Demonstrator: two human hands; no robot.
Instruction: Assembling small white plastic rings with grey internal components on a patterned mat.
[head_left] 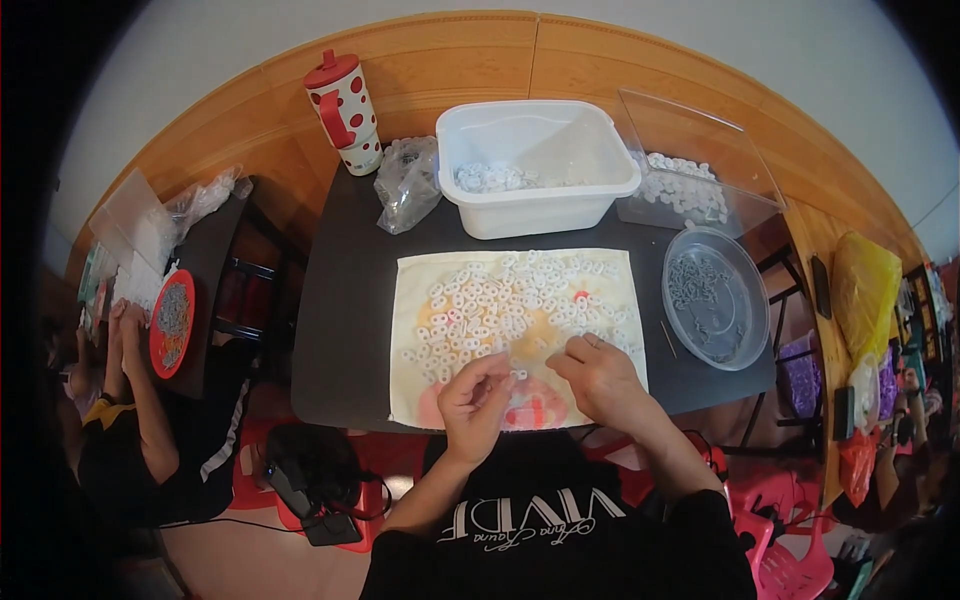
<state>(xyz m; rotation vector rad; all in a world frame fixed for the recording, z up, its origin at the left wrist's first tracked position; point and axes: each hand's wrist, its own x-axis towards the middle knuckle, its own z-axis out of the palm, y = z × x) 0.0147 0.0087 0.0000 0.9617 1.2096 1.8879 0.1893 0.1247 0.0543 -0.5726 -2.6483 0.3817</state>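
Note:
A pale yellow cloth (pixel 412 285) with pink and red patches lies on the dark table, with many small white plastic pieces (pixel 480 295), each with two holes, spread over it. My left hand (pixel 474 408) is curled above the cloth's near edge, thumb and fingers together. At its fingertips is one small white plastic piece (pixel 519 375), apparently pinched there. Just to the right, my right hand (pixel 603 383) is closed with thumb and forefinger together, pointing toward the left hand. Whatever is between its fingertips is too small to make out.
Behind the cloth stands a white tub (pixel 540 212) with white pieces inside. A clear box (pixel 738 212) of round white pieces and a round clear tray (pixel 735 345) of small grey parts are at the right. A spotted tumbler (pixel 362 125) and plastic bag (pixel 408 185) stand back left. Another person sits left.

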